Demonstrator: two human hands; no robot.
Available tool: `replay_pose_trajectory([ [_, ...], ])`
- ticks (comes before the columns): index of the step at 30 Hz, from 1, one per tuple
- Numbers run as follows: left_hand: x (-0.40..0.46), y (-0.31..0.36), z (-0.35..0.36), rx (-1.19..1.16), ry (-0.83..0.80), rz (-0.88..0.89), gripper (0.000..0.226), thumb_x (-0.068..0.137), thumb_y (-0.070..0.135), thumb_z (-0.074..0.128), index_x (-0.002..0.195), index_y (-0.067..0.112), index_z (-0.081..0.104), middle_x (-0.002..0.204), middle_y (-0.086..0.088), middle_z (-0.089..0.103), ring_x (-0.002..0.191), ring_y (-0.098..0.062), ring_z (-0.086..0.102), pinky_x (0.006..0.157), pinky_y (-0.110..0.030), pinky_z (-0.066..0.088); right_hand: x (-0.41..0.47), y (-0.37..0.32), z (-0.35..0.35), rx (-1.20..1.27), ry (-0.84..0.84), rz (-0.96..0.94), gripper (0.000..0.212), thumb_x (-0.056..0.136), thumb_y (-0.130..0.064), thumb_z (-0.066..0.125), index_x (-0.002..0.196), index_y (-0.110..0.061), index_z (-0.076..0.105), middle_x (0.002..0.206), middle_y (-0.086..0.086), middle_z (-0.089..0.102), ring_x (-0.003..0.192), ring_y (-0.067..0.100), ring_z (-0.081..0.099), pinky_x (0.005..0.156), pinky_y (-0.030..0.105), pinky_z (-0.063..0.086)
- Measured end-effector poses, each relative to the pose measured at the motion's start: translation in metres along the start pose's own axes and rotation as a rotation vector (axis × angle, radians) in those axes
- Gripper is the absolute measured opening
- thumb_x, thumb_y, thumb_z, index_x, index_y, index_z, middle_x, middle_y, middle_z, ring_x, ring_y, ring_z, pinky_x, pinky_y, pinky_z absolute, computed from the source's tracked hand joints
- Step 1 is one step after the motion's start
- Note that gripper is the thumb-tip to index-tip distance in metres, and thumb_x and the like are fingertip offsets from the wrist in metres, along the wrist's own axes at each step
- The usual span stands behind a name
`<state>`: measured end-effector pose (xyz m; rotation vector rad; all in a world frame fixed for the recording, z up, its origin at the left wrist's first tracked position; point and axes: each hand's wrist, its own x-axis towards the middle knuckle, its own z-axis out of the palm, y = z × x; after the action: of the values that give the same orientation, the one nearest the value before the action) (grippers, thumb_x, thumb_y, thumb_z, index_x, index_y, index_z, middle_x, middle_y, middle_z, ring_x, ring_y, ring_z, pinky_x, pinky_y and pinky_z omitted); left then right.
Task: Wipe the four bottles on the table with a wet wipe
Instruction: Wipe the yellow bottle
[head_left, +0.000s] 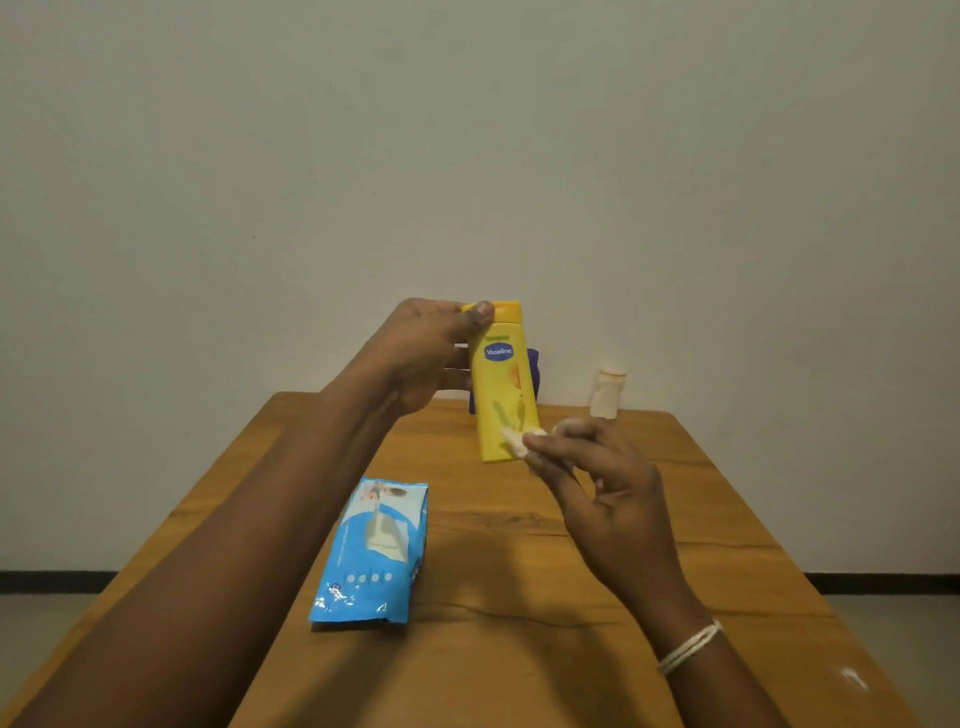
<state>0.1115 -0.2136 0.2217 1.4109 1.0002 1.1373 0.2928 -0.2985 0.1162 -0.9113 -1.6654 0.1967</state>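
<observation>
Bare forearms, no sleeves; white thread band (690, 647) looped several times round right wrist; fingers unadorned

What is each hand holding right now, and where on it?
The left hand holds the yellow bottle by its cap end. The right hand pinches a wet wipe against the bottle's lower front.

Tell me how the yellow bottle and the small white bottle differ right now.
The yellow bottle is lifted off the table in the left hand, while the small white bottle stands on the table near its far edge. The yellow bottle is taller, bright, with a blue logo; the white bottle is short and plain. The right hand presses a wet wipe to the yellow one; the white one is untouched. Both are upright, cap up.
</observation>
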Motion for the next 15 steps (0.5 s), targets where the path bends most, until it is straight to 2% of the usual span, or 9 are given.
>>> replay_pose_trajectory([
  [2, -0.002, -0.003, 0.001, 0.025, -0.09, 0.021, 0.028, 0.1, 0.025, 0.057, 0.107, 0.0, 0.069, 0.092, -0.013, 0.072, 0.083, -0.028, 0.07, 0.073, -0.04, 0.061, 0.013, -0.001, 0.001, 0.053, 0.056, 0.048, 0.022, 0.085, -0.022, 0.072, 0.106, -0.019, 0.077, 0.097, -0.005, 0.065, 0.094, 0.005, 0.063, 0.072, 0.013, 0.052],
  [4, -0.005, -0.006, 0.006, 0.054, -0.209, 0.047, 0.029, 0.1, 0.024, 0.058, 0.11, -0.001, 0.069, 0.097, -0.02, 0.067, 0.089, -0.034, 0.063, 0.083, -0.048, 0.052, 0.042, -0.003, 0.001, 0.115, 0.156, 0.095, 0.02, 0.085, -0.017, 0.076, 0.104, -0.013, 0.078, 0.094, 0.0, 0.067, 0.087, 0.005, 0.064, 0.07, 0.016, 0.051],
  [6, -0.007, -0.006, 0.01, 0.073, -0.253, 0.076, 0.033, 0.101, 0.024, 0.056, 0.116, -0.003, 0.068, 0.101, -0.021, 0.068, 0.091, -0.033, 0.066, 0.083, -0.048, 0.053, 0.07, -0.006, -0.002, 0.196, 0.244, 0.14, 0.019, 0.086, -0.014, 0.076, 0.103, -0.008, 0.077, 0.096, 0.006, 0.072, 0.088, 0.008, 0.068, 0.072, 0.02, 0.054],
  [8, -0.007, -0.002, 0.012, 0.061, -0.225, 0.107, 0.033, 0.101, 0.025, 0.055, 0.116, -0.001, 0.068, 0.101, -0.017, 0.072, 0.089, -0.027, 0.071, 0.077, -0.04, 0.059, 0.08, -0.008, -0.007, 0.322, 0.257, 0.172, 0.018, 0.088, -0.013, 0.074, 0.104, -0.006, 0.076, 0.099, 0.01, 0.074, 0.092, 0.013, 0.07, 0.077, 0.029, 0.059],
  [10, -0.004, 0.001, 0.01, 0.012, -0.152, 0.104, 0.03, 0.101, 0.028, 0.055, 0.109, 0.003, 0.07, 0.096, -0.013, 0.073, 0.086, -0.025, 0.07, 0.078, -0.042, 0.058, 0.066, -0.009, -0.005, 0.366, 0.206, 0.206, 0.017, 0.088, -0.012, 0.073, 0.103, -0.006, 0.075, 0.098, 0.01, 0.074, 0.094, 0.015, 0.07, 0.077, 0.034, 0.061],
  [13, 0.0, 0.001, 0.006, -0.035, -0.024, 0.043, 0.034, 0.101, 0.031, 0.057, 0.112, 0.002, 0.07, 0.095, -0.012, 0.073, 0.084, -0.026, 0.07, 0.09, -0.056, 0.054, 0.02, -0.007, -0.001, 0.234, 0.144, 0.186, 0.018, 0.085, -0.017, 0.074, 0.102, -0.012, 0.077, 0.1, 0.003, 0.071, 0.099, 0.014, 0.068, 0.071, 0.022, 0.057],
  [15, 0.001, -0.002, 0.008, -0.025, 0.04, 0.007, 0.034, 0.101, 0.03, 0.058, 0.113, 0.001, 0.069, 0.094, -0.012, 0.073, 0.08, -0.025, 0.073, 0.091, -0.057, 0.054, 0.002, 0.0, 0.002, 0.111, 0.159, 0.112, 0.019, 0.082, -0.018, 0.076, 0.1, -0.014, 0.078, 0.101, -0.001, 0.067, 0.102, 0.014, 0.065, 0.074, 0.017, 0.055],
])
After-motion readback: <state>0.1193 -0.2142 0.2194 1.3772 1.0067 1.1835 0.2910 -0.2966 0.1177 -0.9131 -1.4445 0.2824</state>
